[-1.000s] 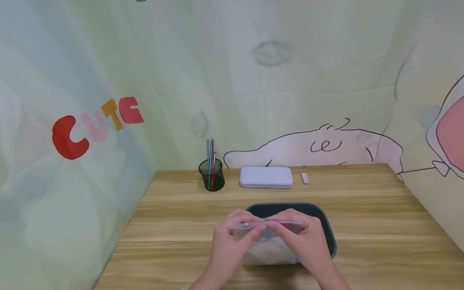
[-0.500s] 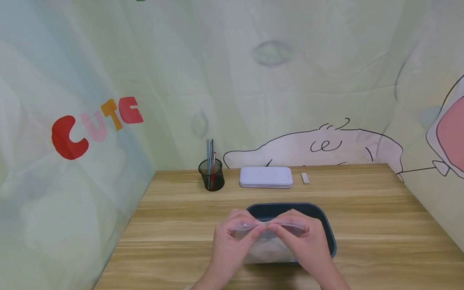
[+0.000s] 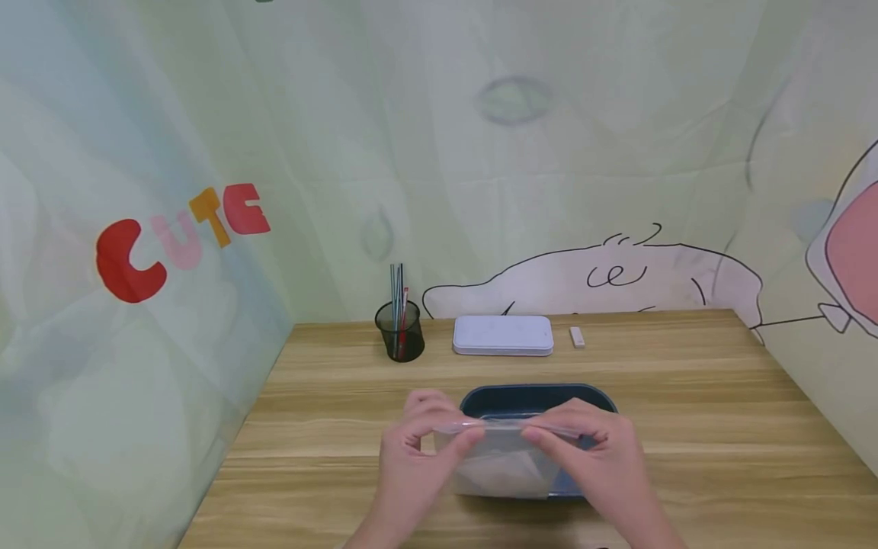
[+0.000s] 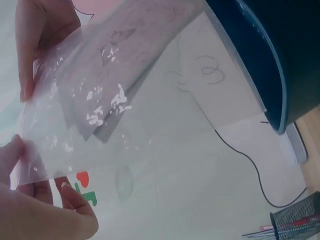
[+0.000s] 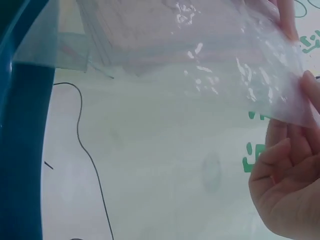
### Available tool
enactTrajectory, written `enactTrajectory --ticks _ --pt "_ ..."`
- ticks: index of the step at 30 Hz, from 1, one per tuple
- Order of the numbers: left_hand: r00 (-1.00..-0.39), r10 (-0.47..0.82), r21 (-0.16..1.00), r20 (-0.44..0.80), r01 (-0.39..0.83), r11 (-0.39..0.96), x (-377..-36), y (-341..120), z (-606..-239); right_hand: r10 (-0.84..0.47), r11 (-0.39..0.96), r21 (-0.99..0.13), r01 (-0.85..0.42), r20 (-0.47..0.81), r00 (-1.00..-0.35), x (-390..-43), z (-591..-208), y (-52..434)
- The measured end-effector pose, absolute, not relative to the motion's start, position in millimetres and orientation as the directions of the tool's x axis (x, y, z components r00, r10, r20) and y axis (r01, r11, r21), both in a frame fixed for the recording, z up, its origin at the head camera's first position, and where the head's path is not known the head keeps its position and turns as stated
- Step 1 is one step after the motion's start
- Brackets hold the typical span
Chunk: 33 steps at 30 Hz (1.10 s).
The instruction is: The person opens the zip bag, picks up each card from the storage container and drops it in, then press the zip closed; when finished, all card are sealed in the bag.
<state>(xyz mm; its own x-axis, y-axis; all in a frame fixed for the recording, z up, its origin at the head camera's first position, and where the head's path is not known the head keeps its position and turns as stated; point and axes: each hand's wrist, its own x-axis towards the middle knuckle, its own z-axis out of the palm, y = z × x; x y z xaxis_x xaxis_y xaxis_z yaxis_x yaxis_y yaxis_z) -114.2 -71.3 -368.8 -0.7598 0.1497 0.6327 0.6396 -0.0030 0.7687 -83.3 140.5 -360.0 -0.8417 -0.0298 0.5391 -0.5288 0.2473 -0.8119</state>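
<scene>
A clear plastic bag [image 3: 504,465] hangs upright in front of a dark blue bin [image 3: 542,393]. Flat, pinkish, paper-like pieces [image 4: 107,70] show inside it in the left wrist view; their kind cannot be made out. My left hand [image 3: 414,454] pinches the left part of the bag's top edge between thumb and fingers. The right part of that edge is pinched by my right hand [image 3: 604,454]. A gap of bag edge lies between the two thumbs. The bag covers much of the bin's front, and the bin's inside is mostly hidden.
On the wooden table [image 3: 315,427], a black mesh pen cup [image 3: 403,339] with several pens stands at the back. A white flat case [image 3: 503,335] and a small white block [image 3: 577,337] lie right of it. Printed curtains surround the table.
My hands have moved apart along the bag's top edge, left hand to the left and right hand to the right. The bin appears shifted slightly left.
</scene>
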Motion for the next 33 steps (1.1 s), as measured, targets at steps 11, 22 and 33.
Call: enactTrajectory --ticks 11,22,33 --pt "-0.76 0.121 0.76 0.639 0.648 0.056 -115 -96 -366 0.048 0.332 -0.842 -0.426 0.466 -0.883 -79 -361 150" --pt "-0.812 0.214 0.806 0.544 0.576 0.134 -118 -118 -365 -0.021 0.265 -0.883 -0.386 0.395 -0.918 -81 -362 155" --pt "-0.886 0.139 0.896 0.442 0.444 -0.018 -120 -115 -371 -0.128 0.12 -0.893 -0.434 0.419 -0.899 -89 -376 139"
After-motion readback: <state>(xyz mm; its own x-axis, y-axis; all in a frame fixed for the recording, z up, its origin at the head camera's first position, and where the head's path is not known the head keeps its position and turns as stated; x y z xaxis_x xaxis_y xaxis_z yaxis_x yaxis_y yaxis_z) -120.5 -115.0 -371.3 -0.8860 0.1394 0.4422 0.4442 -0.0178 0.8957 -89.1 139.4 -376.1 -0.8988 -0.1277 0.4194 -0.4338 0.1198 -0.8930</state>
